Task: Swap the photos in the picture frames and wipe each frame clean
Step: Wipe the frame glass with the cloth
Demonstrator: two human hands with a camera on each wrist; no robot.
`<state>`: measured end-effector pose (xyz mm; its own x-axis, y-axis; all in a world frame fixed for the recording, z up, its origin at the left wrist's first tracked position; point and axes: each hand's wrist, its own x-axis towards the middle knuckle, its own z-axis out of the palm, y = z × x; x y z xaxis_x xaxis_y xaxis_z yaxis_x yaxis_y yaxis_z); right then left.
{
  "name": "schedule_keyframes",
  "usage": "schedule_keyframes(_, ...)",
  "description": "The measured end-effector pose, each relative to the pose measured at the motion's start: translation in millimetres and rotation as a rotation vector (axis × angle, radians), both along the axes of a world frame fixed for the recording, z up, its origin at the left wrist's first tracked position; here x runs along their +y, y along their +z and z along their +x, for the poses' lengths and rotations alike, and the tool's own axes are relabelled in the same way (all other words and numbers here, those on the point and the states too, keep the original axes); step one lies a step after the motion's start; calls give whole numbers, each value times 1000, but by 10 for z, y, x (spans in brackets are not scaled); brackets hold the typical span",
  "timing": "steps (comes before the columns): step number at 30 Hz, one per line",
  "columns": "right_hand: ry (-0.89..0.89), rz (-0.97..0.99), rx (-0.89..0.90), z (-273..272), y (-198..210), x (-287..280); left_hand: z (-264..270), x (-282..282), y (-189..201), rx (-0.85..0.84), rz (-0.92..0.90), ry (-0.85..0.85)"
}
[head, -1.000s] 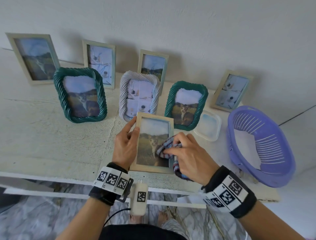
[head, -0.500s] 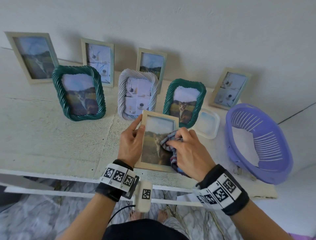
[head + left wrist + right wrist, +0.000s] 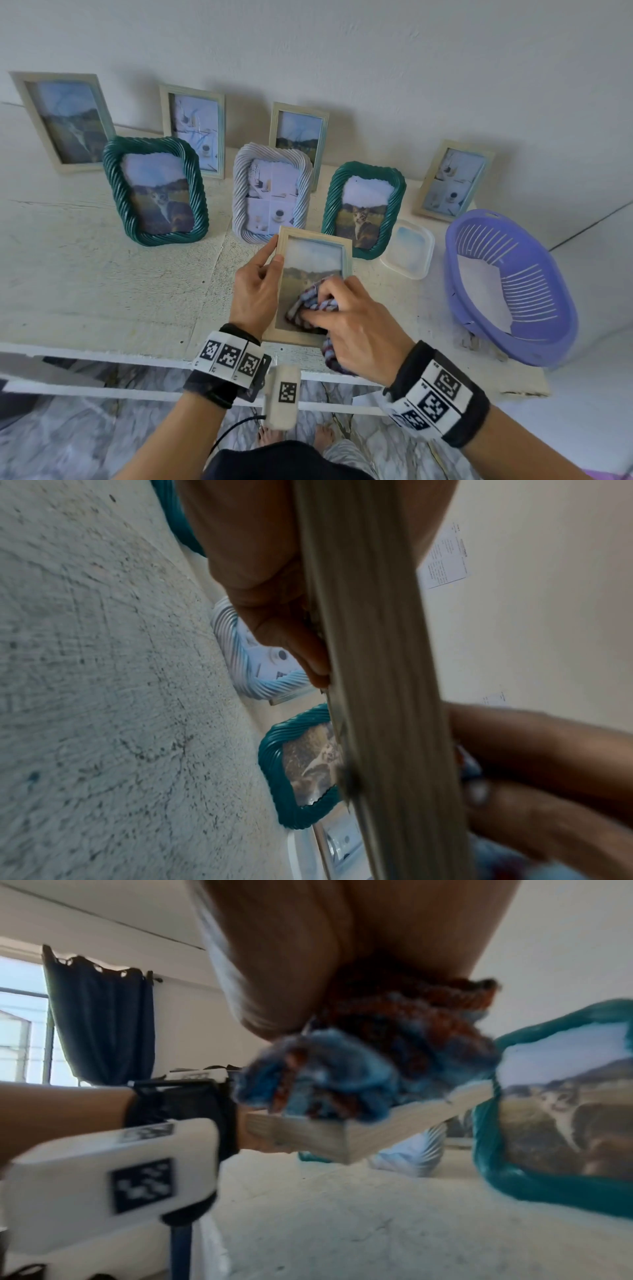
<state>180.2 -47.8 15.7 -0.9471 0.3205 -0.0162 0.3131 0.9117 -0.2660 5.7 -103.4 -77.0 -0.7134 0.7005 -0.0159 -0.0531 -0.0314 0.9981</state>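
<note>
The left hand [image 3: 255, 291] grips the light wooden rectangular picture frame [image 3: 313, 240] by its edge, bracing it above the white table [image 3: 85, 284], fingers curled, so the right hand [image 3: 356, 325] can press the bunched blue-and-red checked cloth [image 3: 308, 305] against its glass.

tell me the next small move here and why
Probably slide the cloth up the glass: the right hand presses it on the lower half of the wooden frame, which the left hand grips by its edge, and the upper half lies uncovered.

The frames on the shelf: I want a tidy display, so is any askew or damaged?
Nothing looks damaged. The only one out of line is the wood frame, held by the left hand while the right hand wipes it with a cloth.
</note>
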Motion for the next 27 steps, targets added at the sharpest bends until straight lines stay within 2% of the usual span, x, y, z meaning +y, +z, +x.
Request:
schedule_keyframes(2, 3, 1, -6, 16, -2, 88, 1, -15, -3, -27, 10, 4)
schedule_keyframes(7, -143, 64, 45, -100, 13, 203, -3, 1, 79, -51, 28, -9)
schedule_keyframes(11, 55, -32, -1, -24, 0, 36, -64, -38, 47, -46, 29, -16)
schedule_keyframes(13, 81, -61, -18, 12, 11, 155, -74, -47, 29, -71, 14, -14)
schedule_keyframes(16, -32, 16, 34, -17, -26, 393, -13, -39, 96, -67, 33, -31)
schedule_keyframes(19, -97, 127, 58, -102, -79, 337, 17, -36, 136, -69, 51, -46)
schedule_keyframes(23, 118, 99, 172, -63, -52, 42, -33, -45, 81, -42, 47, -22)
schedule_keyframes(25, 123, 92, 115, -67, -60, 34, -53, -39, 56, -33, 46, -12)
schedule_keyframes(27, -12, 107, 18, -146, -65, 173, -24, -31, 74, -8, 50, -43)
